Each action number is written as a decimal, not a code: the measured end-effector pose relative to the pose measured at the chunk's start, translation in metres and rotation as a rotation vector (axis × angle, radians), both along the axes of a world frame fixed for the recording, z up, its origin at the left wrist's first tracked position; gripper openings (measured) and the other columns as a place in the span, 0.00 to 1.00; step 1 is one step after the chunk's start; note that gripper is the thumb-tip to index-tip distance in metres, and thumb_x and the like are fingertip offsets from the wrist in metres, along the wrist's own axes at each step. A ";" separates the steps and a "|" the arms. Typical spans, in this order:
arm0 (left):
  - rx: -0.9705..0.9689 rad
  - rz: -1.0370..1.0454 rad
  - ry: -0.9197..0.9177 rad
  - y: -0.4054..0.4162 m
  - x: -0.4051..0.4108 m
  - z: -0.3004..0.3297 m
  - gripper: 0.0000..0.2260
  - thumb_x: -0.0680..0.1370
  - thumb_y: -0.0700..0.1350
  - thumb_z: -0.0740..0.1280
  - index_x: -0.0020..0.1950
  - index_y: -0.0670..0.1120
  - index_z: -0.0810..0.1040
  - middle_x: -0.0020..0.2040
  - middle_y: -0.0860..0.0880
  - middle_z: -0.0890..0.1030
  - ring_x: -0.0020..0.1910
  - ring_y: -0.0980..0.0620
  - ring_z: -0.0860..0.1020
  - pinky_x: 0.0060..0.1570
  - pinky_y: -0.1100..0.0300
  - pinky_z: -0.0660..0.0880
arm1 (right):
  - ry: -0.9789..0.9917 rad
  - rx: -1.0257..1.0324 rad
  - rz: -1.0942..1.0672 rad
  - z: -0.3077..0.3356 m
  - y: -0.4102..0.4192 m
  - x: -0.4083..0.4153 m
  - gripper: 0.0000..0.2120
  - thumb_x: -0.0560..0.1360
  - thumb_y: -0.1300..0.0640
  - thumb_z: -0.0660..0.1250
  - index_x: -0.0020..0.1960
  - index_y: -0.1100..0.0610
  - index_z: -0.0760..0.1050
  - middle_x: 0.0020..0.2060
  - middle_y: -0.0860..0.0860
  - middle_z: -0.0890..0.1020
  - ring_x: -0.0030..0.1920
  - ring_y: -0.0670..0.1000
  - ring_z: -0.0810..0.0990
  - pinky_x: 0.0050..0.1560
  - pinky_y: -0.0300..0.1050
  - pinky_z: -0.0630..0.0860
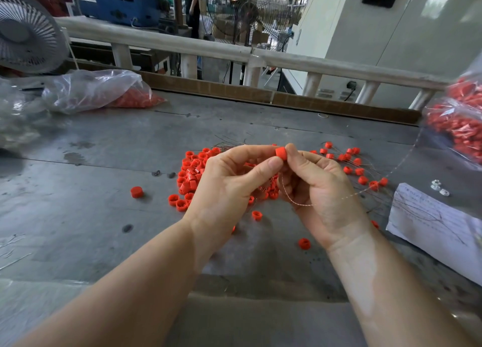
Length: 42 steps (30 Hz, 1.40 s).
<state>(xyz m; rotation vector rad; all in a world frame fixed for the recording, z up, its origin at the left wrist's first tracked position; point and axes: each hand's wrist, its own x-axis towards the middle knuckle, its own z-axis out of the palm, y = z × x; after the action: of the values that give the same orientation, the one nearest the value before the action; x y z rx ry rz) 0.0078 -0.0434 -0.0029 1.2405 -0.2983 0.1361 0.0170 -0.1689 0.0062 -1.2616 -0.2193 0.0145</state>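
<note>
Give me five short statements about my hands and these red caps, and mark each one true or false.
1. The left hand pinches a red cap between thumb and forefinger. True.
2. A thin wire loops below the right hand. True.
3. The pile of loose caps lies on a sheet of paper. False: it lies on the bare grey table; the paper is off to the right.
4. The fan stands at the right edge. False: it is at the far left.
5. A clear plastic bag at the far left holds red caps. True.
</note>
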 end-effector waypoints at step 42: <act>-0.257 -0.219 0.182 0.002 0.004 0.002 0.08 0.68 0.40 0.65 0.41 0.41 0.83 0.34 0.48 0.83 0.30 0.59 0.78 0.36 0.68 0.78 | -0.153 -0.106 -0.097 0.004 0.004 -0.005 0.11 0.68 0.50 0.65 0.32 0.54 0.82 0.25 0.49 0.80 0.24 0.42 0.72 0.24 0.32 0.67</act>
<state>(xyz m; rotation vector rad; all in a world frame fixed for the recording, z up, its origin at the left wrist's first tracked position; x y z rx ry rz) 0.0118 -0.0417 -0.0010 0.9507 -0.2473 -0.1237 0.0120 -0.1654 0.0106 -1.3787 -0.2920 -0.1557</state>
